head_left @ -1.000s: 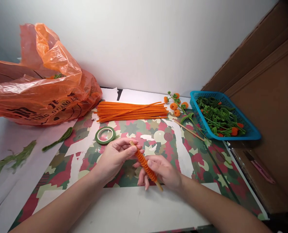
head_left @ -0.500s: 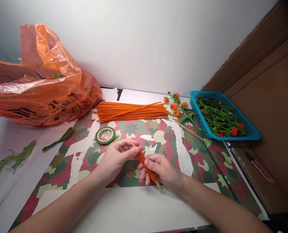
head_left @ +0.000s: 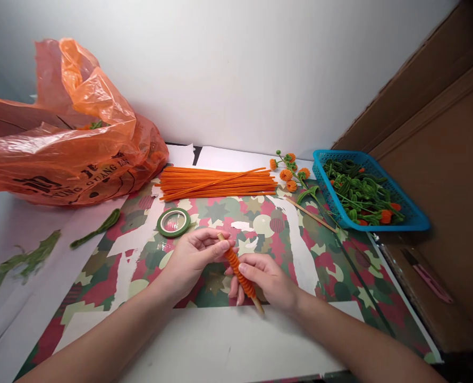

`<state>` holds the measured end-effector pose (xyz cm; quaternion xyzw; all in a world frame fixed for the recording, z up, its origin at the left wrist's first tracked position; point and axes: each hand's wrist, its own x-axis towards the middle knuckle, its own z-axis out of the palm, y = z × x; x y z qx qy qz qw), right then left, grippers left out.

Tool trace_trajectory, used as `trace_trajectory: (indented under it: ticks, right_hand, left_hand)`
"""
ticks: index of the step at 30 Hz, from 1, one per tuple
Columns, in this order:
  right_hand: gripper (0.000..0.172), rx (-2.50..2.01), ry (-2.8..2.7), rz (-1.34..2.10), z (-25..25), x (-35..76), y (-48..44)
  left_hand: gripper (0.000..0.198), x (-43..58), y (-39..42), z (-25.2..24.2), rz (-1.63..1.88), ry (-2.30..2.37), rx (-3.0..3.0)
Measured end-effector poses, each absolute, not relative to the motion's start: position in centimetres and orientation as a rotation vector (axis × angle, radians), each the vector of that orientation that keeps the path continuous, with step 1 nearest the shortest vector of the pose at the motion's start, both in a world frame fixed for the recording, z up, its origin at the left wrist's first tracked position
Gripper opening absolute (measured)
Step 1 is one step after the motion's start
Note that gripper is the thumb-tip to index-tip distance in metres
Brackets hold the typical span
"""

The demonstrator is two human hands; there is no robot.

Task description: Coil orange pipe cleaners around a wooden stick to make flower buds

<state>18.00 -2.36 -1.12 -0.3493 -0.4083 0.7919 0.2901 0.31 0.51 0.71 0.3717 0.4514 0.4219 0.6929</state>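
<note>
Between my hands is a thin wooden stick point(head_left: 259, 305) with an orange pipe cleaner point(head_left: 234, 260) coiled tightly around it. It slants from upper left to lower right above the table. My left hand point(head_left: 199, 255) pinches the upper end of the stick, thumb on top. Lower down, my right hand point(head_left: 266, 279) grips the coil between thumb and fingers, its other fingers curled underneath. Both hands partly hide the coil. A roll of green tape point(head_left: 159, 226) lies just beyond my left hand. Behind it is a bundle of straight orange pipe cleaners point(head_left: 216, 182).
An orange plastic bag point(head_left: 101, 159) stands at the left. Green fuzzy pieces point(head_left: 96, 229) lie in front of it. A blue basket point(head_left: 414, 226) of green and orange parts sits right, beside an orange flower stem point(head_left: 286, 174) and a pink-handled cutter point(head_left: 431, 279).
The lower end of the stick has shifted slightly left, so it stands a little steeper. Both hands keep their hold, with only small finger movement.
</note>
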Motion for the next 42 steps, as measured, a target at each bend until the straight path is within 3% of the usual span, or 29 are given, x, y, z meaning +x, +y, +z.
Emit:
trace_trajectory:
  ticks: [10, 15, 33, 42]
  right_hand:
    - [0.04, -0.494, -0.741, 2.713, -1.1, 18.8, -1.9]
    - [0.038, -0.21, -0.566, 2.828, -1.7, 18.3, -2.5]
    - [0.038, -0.52, -0.656, 2.592, -1.8, 18.0, -2.9]
    - [0.036, -0.562, -0.657, 2.47, -1.9, 17.7, -3.1]
  left_hand:
    - [0.019, 0.2, 0.3, 1.2, 0.835, 0.687, 0.628]
    - [0.012, 0.1, 0.1, 1.2, 0.769, 0.548, 0.582]
    - [0.024, 0.3, 0.1, 1.4, 0.799, 0.736, 0.646]
    - [0.015, 0.3, 0.1, 1.1, 0.797, 0.694, 0.633]
